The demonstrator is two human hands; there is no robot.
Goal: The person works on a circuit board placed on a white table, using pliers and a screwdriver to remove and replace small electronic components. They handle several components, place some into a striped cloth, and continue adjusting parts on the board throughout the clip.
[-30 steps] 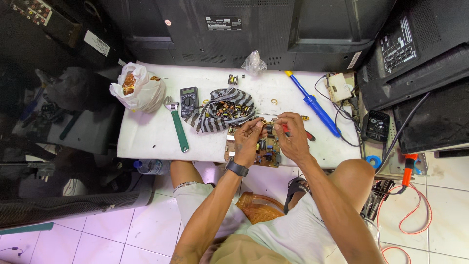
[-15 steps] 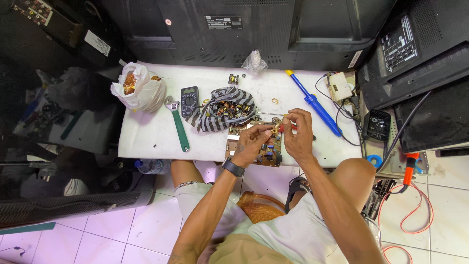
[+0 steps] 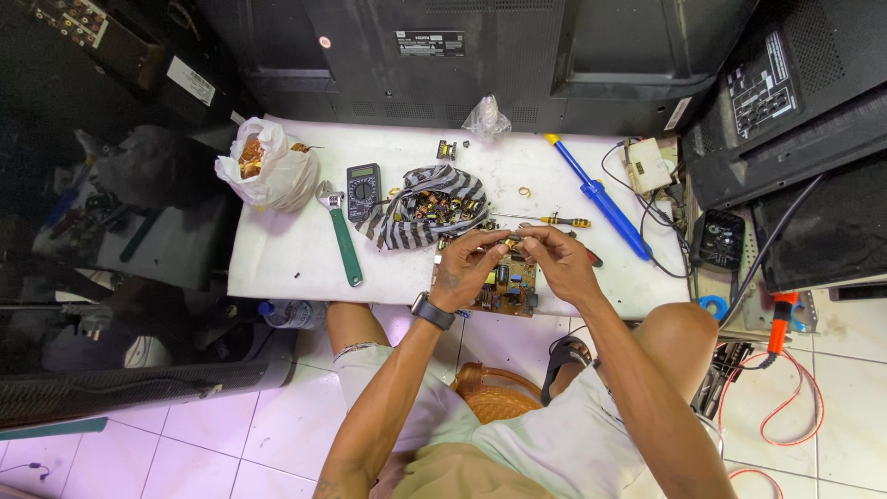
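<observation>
My left hand [image 3: 467,267] and my right hand [image 3: 557,260] meet fingertip to fingertip over a brown circuit board [image 3: 506,288] that lies at the near edge of the white table [image 3: 286,263]. Between the fingers of both hands sits a small yellowish component [image 3: 514,243]; it is too small to make out in detail. A dark watch is on my left wrist. Just beyond the hands lies a striped cloth [image 3: 430,216] holding several small copper-coloured parts.
On the table: a green-handled wrench [image 3: 343,242], a dark multimeter [image 3: 363,180], a white bag [image 3: 266,164] with copper parts, a blue desoldering pump [image 3: 596,195], a small screwdriver [image 3: 552,221]. Black television backs [image 3: 480,55] stand behind and at right. Cables and an orange cord [image 3: 795,388] lie on the tiled floor.
Both hands have lifted slightly off the circuit board and come together, pinching the small component between the fingertips. The other things on the table have not moved.
</observation>
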